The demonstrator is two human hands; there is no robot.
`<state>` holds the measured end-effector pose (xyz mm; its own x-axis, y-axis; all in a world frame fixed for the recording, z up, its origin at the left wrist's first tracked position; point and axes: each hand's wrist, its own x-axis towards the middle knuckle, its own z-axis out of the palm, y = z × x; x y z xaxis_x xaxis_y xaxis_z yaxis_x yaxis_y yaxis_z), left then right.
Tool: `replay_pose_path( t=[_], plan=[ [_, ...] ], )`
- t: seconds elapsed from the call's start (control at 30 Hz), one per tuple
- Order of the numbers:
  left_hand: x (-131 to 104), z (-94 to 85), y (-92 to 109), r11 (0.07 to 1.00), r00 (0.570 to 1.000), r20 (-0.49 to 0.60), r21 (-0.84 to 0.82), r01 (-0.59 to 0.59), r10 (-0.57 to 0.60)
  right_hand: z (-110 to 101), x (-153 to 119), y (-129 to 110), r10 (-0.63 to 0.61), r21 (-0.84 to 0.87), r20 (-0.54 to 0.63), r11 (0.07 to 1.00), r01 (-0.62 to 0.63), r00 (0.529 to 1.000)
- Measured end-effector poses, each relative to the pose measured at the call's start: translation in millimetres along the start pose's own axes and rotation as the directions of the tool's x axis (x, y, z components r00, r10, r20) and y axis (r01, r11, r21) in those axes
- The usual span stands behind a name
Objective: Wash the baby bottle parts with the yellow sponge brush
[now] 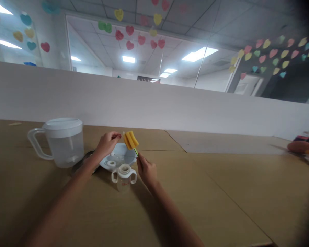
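Yellow sponge (130, 140) tops a green handle (136, 151) gripped by right fingers (142, 162); left fingers (114, 134) curl nearby, their hold unclear.

Clock directions are taken from the bottle (124, 184), 12 pointing away from the wearer:
- Bowl (129, 160): 11 o'clock, just behind.
- Ring (111, 164): in the bowl, near its 8 o'clock.
- Pitcher (68, 151): 10 o'clock.
- Dish (78, 168): between pitcher and bowl.
- Sponge brush (130, 140): 12 o'clock, in the right hand (147, 172).
- Partition (154, 106): 12 o'clock, behind everything on the table (208, 195).
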<state>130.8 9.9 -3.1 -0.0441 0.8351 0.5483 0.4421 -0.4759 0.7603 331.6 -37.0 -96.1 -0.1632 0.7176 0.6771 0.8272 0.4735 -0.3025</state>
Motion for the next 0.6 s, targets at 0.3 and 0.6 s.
replay_pose_path(
  t=[0.3, 0.6],
  plan=[
    [-4, 3.8, 14, 0.974, 0.99, 0.134, -0.212, 0.078, -0.05, -2, -1, -2, -0.013, 0.017, -0.009, 1.0, 0.013, 1.0],
    [1, -8.0, 10, 0.977, 0.999, 0.044, -0.214, -0.018, 0.028, 1, 1, 1, 0.019, -0.045, -0.056, 0.999, -0.021, 0.998]
  ],
)
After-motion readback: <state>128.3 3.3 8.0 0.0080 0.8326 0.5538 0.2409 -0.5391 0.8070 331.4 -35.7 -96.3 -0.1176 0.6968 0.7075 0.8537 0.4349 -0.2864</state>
